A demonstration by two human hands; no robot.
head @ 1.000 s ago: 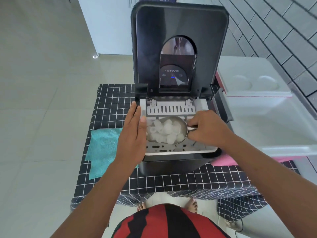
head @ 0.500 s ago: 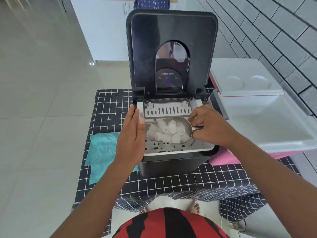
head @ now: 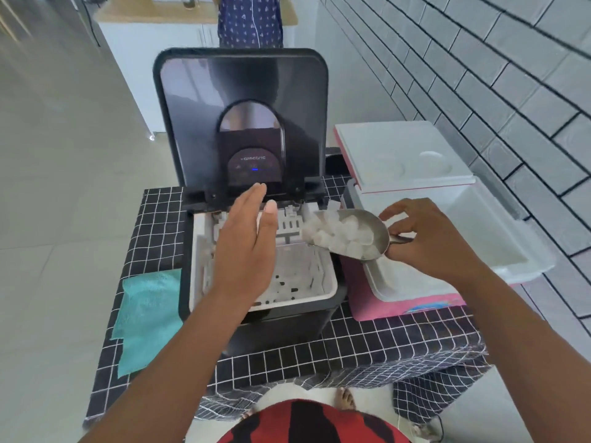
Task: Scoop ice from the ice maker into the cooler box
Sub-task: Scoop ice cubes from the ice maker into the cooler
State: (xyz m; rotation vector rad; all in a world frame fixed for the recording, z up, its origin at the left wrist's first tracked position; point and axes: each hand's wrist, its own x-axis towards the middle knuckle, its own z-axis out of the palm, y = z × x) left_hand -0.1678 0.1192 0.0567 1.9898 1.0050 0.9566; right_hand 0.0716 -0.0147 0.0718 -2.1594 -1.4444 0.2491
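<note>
We hold a rounded stainless-steel scoop (head: 361, 233) heaped with white ice cubes (head: 335, 233) in our right hand (head: 428, 238), whose fingers and thumb pinch the short handle at the scoop's near end. The load hangs to the left of that hand, above the gap where the black ice maker (head: 256, 193) with its raised glossy lid meets the white foam-lined cooler box with a pink shell (head: 499, 238). The scoop's open mouth points back toward the machine, so we judge the ice is lifted out but not yet delivered.

Our left hand (head: 246, 251) is flat, fingers straight and together, gripping nothing; it hovers above the white slotted ice basket (head: 316, 282) inside the ice maker, well left of the scoop. Whether it touches the machine we cannot tell.

Below and to the right of our left hand the basket floor and walls show bare, and we see no cubes left there, though the hand and forearm hide part of it. The cooler's cavity, beyond and right of our right hand, looks white and bare where visible, but the hand covers part of it and white cubes on white lining would be hard to pick out.

So we judge one full scoop is in transit; carrying it further right over the cooler and tipping it remain. Whether more scoops are needed depends on ice hidden under our left hand.

A teal cloth (head: 147, 318) lies on the black checked tablecloth (head: 319, 353) to the left of our left forearm.
</note>
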